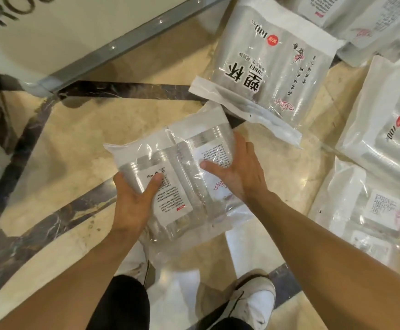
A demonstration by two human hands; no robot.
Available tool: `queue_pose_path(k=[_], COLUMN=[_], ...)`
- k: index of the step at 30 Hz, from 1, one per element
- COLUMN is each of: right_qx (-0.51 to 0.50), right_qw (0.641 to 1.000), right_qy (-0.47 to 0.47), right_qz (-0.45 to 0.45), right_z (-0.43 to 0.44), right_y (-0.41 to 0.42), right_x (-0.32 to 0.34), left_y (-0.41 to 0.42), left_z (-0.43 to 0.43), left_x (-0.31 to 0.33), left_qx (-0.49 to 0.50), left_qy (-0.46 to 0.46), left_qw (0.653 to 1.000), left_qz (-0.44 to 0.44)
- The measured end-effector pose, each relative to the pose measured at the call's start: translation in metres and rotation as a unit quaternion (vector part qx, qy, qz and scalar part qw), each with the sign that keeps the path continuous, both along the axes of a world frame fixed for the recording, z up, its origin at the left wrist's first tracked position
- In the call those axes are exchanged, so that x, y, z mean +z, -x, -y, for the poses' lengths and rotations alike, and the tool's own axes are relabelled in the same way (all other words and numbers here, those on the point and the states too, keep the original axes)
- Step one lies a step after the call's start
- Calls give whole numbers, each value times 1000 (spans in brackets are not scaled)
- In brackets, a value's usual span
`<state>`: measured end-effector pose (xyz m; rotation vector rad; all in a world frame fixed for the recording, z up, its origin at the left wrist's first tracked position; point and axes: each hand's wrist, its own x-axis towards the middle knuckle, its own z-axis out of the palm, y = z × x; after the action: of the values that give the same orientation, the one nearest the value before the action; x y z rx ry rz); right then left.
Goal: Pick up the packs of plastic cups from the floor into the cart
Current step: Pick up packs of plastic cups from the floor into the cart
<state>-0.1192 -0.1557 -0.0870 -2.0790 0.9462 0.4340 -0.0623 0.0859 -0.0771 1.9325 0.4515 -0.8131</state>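
Observation:
I hold one clear pack of plastic cups (182, 163) above the floor, back label up, between both hands. My left hand (133, 201) grips its left edge, thumb on top by the barcode and fingers underneath. My right hand (237, 172) grips its right edge, thumb on the white label and fingers wrapped around the side. Another pack (268, 67) with large black printing lies on the floor just beyond. The cart (94, 55) shows at upper left as a grey metal frame.
Several more packs lie on the floor to the right: one at mid right (385, 129), one at lower right (370, 210) and some at the top right corner (365, 17). A white panel with black letters (51, 27) sits inside the cart frame. My white shoes (251, 303) stand below.

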Motion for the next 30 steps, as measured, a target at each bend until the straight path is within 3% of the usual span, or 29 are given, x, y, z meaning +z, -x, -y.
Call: queue_pose_path(k=[6, 17, 22, 30], right_qx=[-43, -83, -34, 118], right_qw=[999, 993, 992, 979], right_qy=[-19, -14, -13, -26], right_qz=[12, 85, 117, 166], right_z=[-9, -3, -13, -118], right_y=[16, 18, 18, 15], right_x=[113, 430, 582, 789], left_y=[-16, -41, -24, 35], left_z=[-5, 6, -12, -132], left_x=[107, 418, 573, 786], left_qx=[2, -52, -38, 105], left_qy=[37, 53, 49, 12], left_qw=[999, 994, 990, 981], left_qz=[6, 86, 129, 160])
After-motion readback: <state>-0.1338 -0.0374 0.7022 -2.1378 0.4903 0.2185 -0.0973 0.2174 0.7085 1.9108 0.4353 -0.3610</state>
